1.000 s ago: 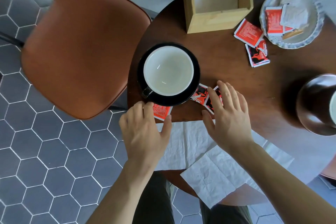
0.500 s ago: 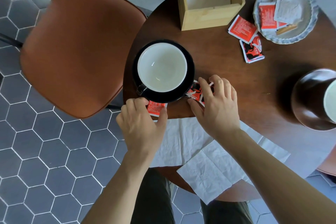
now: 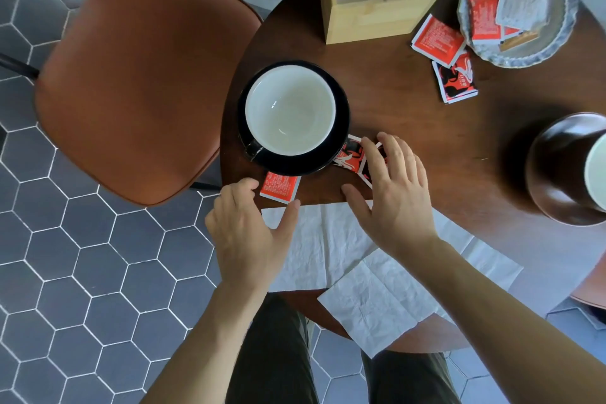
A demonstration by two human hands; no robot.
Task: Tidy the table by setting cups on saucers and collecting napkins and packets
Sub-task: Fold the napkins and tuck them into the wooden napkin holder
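A white-lined cup (image 3: 290, 108) stands on a black saucer (image 3: 343, 128) at the left of the round wooden table (image 3: 410, 134). A red packet (image 3: 280, 187) lies half under the saucer's near rim; my left hand (image 3: 249, 233) pinches it, curled fingers at its left edge and thumb at its right corner. My right hand (image 3: 393, 200) lies flat on two red-and-black packets (image 3: 349, 154) beside the saucer, thumb spread apart. Two white napkins (image 3: 328, 249) (image 3: 377, 308) lie unfolded at the near edge, under my wrists.
Two more packets (image 3: 437, 41) (image 3: 454, 82) lie far right by a pale dish (image 3: 524, 59) holding packets. A wooden box (image 3: 370, 16) stands at the back. A brown cup (image 3: 564, 167) is at the right edge, a brown chair (image 3: 137, 75) left.
My left hand has drawn back a little, leaving more of the red packet in sight. My right hand's fingers have spread flatter over the red-and-black packets. No packet has moved.
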